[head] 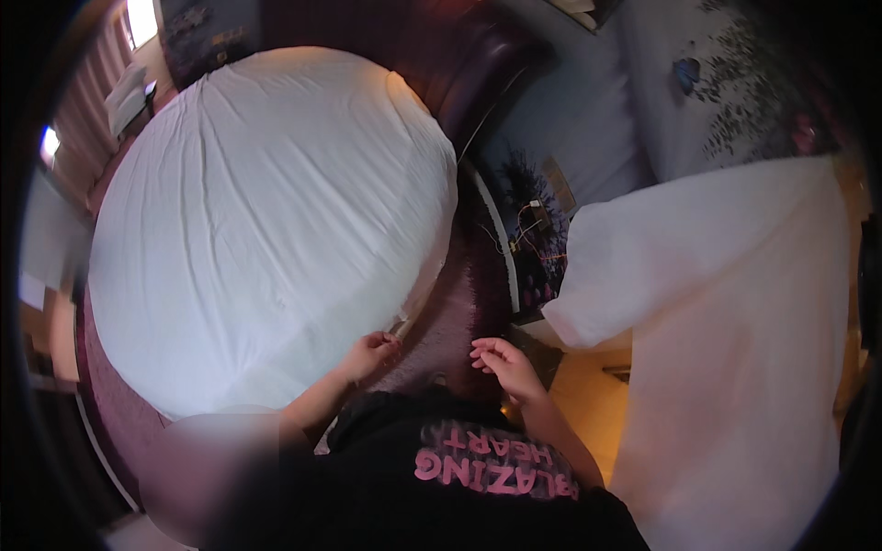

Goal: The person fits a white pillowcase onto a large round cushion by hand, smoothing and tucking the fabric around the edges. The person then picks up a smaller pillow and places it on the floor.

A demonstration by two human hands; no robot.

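Note:
A mattress covered with a white fitted sheet (275, 227) fills the left and middle of the head view, with long creases across its top. My left hand (375, 355) is beside the sheet's near right edge, its fingers curled together; whether they pinch any fabric is not clear. My right hand (501, 361) is raised over the floor to the right of the bed, holding nothing, with its fingers apart and slightly bent. A large piece of white fabric (730, 330) drapes over something at the right, apart from both hands.
A dark red leather headboard (482, 62) rises behind the bed. Cables (534, 227) run from a wall socket beside it. Yellowish wooden furniture (592, 399) shows beneath the draped fabric. Pinkish carpet (441, 330) lies between bed and wall. Curtains (86, 110) hang at the far left.

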